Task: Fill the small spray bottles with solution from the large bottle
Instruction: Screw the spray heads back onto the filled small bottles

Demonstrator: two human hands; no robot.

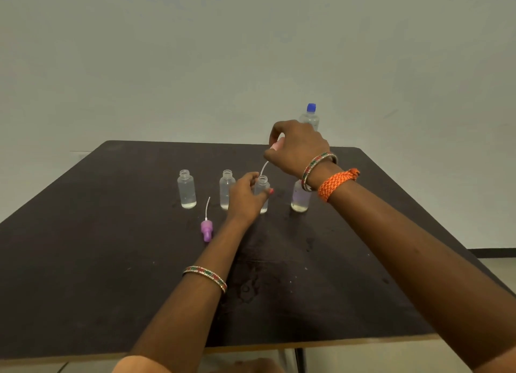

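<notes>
Left hand (245,194) grips the third small spray bottle (263,191) to steady it on the dark worktop (111,261) — right-hand fingers (275,132) pinch a pink sprayer top (277,145), its tube over the neck. Large bottle (310,117) stands capped behind.
</notes>
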